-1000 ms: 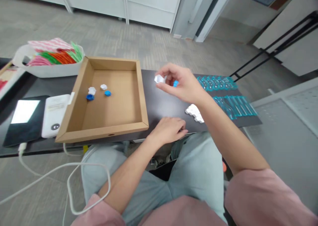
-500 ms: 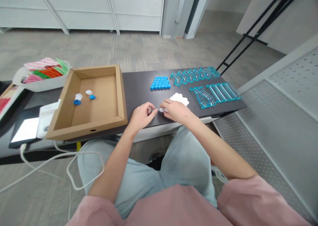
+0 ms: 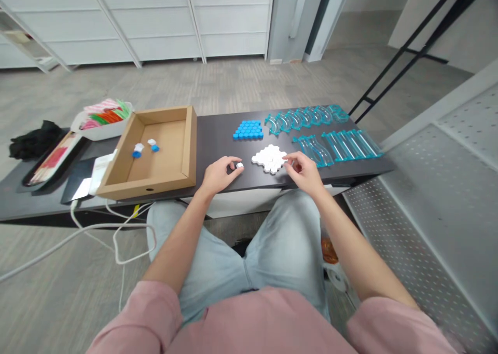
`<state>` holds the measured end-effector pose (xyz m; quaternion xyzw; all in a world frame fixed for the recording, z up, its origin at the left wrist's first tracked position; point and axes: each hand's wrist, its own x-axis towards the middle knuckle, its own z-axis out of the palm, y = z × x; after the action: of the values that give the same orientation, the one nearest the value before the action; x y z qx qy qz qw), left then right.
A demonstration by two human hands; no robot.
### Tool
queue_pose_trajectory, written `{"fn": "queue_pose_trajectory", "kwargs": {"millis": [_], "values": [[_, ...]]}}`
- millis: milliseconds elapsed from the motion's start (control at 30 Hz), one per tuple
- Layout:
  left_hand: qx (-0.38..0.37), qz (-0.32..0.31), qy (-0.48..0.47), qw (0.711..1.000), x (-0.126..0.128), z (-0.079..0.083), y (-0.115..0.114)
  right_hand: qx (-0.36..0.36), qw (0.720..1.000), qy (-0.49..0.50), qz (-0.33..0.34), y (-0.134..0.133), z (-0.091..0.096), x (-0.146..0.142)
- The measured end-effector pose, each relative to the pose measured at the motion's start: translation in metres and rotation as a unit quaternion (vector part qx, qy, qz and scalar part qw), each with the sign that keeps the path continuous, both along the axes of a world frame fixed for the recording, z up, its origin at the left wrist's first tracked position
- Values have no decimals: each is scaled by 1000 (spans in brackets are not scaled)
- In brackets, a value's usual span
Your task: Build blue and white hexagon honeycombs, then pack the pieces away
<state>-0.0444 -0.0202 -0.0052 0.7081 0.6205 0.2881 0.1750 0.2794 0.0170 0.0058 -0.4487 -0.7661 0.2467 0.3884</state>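
A small white hexagonal piece (image 3: 239,165) sits between the thumb and index finger of my left hand (image 3: 220,176), just above the dark table. To its right lies a flat cluster of white hexagonal pieces (image 3: 269,158), packed side by side. My right hand (image 3: 306,172) is at the cluster's right edge, thumb and index finger closed around an edge piece. Behind the cluster, several blue hexagonal pieces (image 3: 248,130) form a tight block.
Clear curved tubes with teal ends (image 3: 303,118) and straight ones (image 3: 352,145) lie on the right. A cardboard box (image 3: 171,154) at left holds a few white and blue pieces. Beyond are a white bin (image 3: 107,131) of colourful strips, a black tray (image 3: 37,185) and loose cables (image 3: 116,240).
My right hand has moved right, away from my left hand, to the far edge of the white cluster, uncovering it. The left hand now shows a white piece at its fingertips. The view has shifted left.
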Motion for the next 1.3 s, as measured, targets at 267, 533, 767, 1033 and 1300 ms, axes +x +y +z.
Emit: {"fn": "queue_pose_trajectory", "kwargs": {"millis": [267, 533, 767, 1033, 1300], "values": [[20, 12, -27, 999, 12, -2, -11, -41, 998, 55, 11, 3, -26, 9], [3, -2, -17, 1000, 18, 0, -11, -44, 997, 64, 23, 6, -31, 12], [14, -23, -15, 1000, 41, -2, -8, -42, 997, 63, 27, 5, -31, 12], [31, -6, -43, 999, 52, -11, -2, -8, 994, 94, 47, 11, -41, 13], [45, 1, -15, 999, 66, -9, -2, -4, 995, 89, 44, 11, -43, 14]]}}
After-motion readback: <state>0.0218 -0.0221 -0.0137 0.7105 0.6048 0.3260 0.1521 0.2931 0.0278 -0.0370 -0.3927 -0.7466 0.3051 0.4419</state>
